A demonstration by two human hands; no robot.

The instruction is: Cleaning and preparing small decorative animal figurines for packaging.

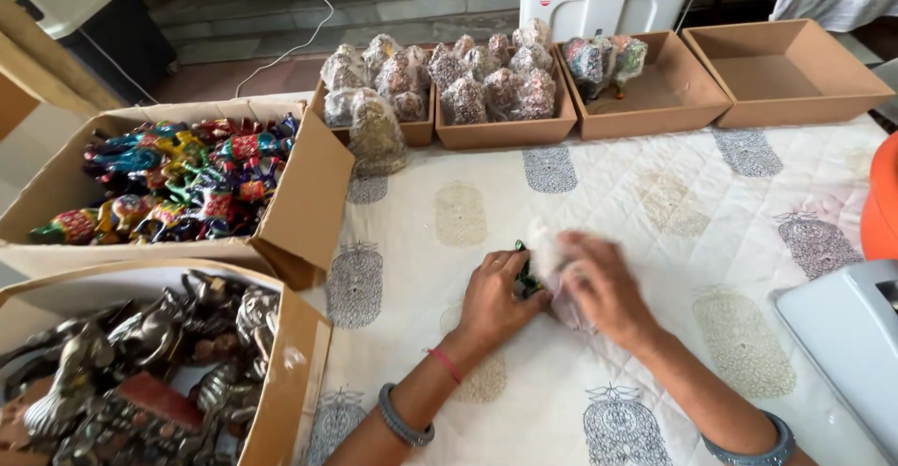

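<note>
A small green figurine is held between both hands on the quilted cloth.

The left hand and right hand are pressed together, fingers curled around the figurine and its clear wrap; beyond them, trays of wrapped figurines are lined up.

At nine o'clock we see a cardboard box of painted figurines; at seven o'clock, a box of dark metal figurines. Along twelve o'clock runs a row of shallow brown trays: two full of wrapped figurines, one holding a few wrapped colourful ones, and an empty tray at two o'clock. A printed quilted cloth covers the table.
</note>
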